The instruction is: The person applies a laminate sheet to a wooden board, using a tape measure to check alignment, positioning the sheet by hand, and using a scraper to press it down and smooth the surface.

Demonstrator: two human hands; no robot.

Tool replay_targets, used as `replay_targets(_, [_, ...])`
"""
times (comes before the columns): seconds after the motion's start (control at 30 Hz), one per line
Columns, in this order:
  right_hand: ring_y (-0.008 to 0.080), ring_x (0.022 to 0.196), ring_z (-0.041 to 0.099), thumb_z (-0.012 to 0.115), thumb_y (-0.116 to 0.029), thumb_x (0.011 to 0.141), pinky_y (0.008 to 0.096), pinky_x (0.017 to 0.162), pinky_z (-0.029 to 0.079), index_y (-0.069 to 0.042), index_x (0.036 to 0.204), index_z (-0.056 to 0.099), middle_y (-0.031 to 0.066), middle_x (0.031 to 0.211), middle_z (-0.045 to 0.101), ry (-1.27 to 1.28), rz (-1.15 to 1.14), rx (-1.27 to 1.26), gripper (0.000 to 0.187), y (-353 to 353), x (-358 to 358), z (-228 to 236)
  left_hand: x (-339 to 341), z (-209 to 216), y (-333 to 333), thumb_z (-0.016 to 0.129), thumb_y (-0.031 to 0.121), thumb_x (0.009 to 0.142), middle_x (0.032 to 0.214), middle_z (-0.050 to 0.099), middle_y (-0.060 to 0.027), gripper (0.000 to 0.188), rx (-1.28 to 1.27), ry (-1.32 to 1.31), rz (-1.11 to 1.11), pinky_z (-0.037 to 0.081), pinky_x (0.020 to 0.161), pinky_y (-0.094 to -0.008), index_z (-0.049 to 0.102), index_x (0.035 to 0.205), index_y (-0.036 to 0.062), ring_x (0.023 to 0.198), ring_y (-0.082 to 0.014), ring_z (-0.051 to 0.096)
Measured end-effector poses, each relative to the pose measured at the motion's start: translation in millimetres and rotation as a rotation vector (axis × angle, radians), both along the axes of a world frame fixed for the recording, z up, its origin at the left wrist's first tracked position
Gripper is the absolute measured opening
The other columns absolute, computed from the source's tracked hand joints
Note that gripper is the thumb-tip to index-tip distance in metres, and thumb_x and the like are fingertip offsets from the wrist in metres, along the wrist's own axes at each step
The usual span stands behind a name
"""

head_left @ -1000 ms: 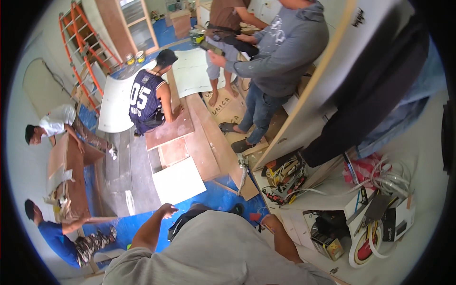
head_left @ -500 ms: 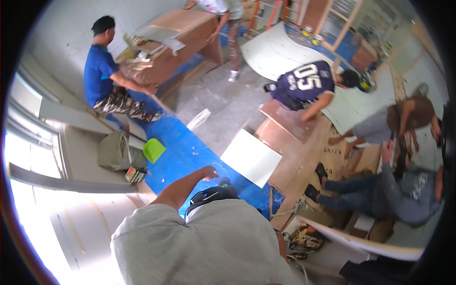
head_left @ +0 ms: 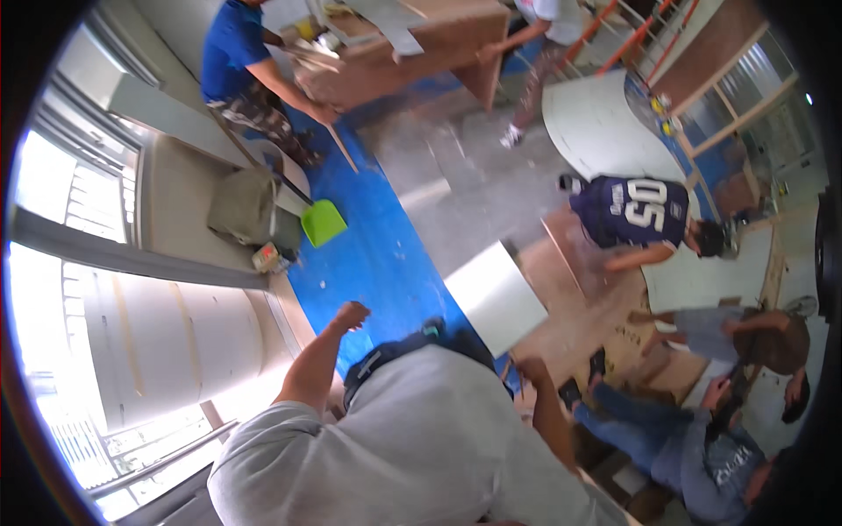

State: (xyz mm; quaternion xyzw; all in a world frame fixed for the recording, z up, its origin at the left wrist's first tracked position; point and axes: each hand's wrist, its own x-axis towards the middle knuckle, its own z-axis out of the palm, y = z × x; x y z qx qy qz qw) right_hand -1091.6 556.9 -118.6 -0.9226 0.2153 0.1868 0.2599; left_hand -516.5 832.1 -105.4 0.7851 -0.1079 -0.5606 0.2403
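Observation:
My left hand (head_left: 353,316) hangs over the blue floor covering (head_left: 386,263), in front of my body. Its fingers are curled in and nothing shows in them. On the other side, my right hand (head_left: 531,372) is low beside my hip, just nearer to me than a white board (head_left: 497,296) that lies flat. The fingers of this hand are too blurred to make out, and a thin wooden edge shows close to them. My grey shirt covers the lower middle of the view.
A green dustpan (head_left: 324,223) and a stuffed sack (head_left: 241,206) are at the left wall. A person in blue (head_left: 237,53) stands by a wooden cabinet (head_left: 412,57). Another person crouches in a dark jersey (head_left: 631,210) by brown panels (head_left: 566,250). More people are at the right.
My view has turned, shifting the room's far part upward and rightward. My left hand has moved left, away from my body's middle. My right hand has come into view.

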Motion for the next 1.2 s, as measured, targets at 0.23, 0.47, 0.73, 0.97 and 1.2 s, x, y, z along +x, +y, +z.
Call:
replay_targets(0.23, [0.0155,0.060,0.061,0.066,-0.008,0.080,0.0300,0.054,0.051,-0.001,0.081,0.072,0.0065,0.069,0.066,0.008,-0.778,0.606,0.009,-43.5,98.1,40.8,-59.7,10.0,85.2,0.065,0.034,0.091,0.084,0.070,-0.0100,0.032,0.184,0.053,0.180,0.052,0.050,-0.0345,0.068,0.096,0.0026,0.065,-0.0214,0.068])
replay_targets(0.47, [0.0157,0.065,0.063,0.066,-0.005,0.078,0.0309,0.056,0.052,-0.003,0.082,0.072,0.0066,0.073,0.068,0.237,-0.589,0.588,0.008,-91.2,146.5,36.3,-101.0,5.1,100.8,0.064,0.033,0.092,0.095,0.071,-0.0121,0.035,0.089,-0.032,0.166,0.052,0.050,-0.0338,0.068,0.107,0.0015,0.066,-0.0216,0.066])
replay_targets(0.73, [0.0161,0.067,0.064,0.066,-0.004,0.077,0.0314,0.058,0.054,-0.004,0.083,0.073,0.0066,0.075,0.069,0.222,-0.517,0.547,0.009,-154.7,157.9,45.5,-133.0,17.7,52.7,0.067,0.036,0.089,0.077,0.068,-0.0074,0.036,-0.081,-0.178,0.234,0.046,0.054,-0.0342,0.073,0.088,0.0012,0.060,-0.0157,0.057])
replay_targets(0.97, [0.0162,0.066,0.064,0.066,-0.002,0.073,0.0320,0.053,0.053,-0.002,0.083,0.074,0.0068,0.075,0.069,0.331,-0.548,0.607,0.013,-175.2,129.6,34.0,-126.5,17.5,32.6,0.069,0.040,0.088,0.082,0.070,-0.0053,0.036,-0.062,-0.054,0.296,0.048,0.052,-0.0320,0.073,0.094,0.0045,0.059,-0.0156,0.058])
replay_targets(1.2, [0.0173,0.066,0.065,0.066,-0.002,0.072,0.0323,0.054,0.054,-0.001,0.087,0.075,0.0074,0.077,0.070,0.386,-0.449,0.590,0.017,-190.0,137.8,31.4,-115.6,-4.5,39.6,0.064,0.028,0.090,0.089,0.071,-0.0107,0.025,-0.339,-0.345,-0.101,0.054,0.064,-0.0376,0.072,0.099,0.0057,0.072,-0.0230,0.066])
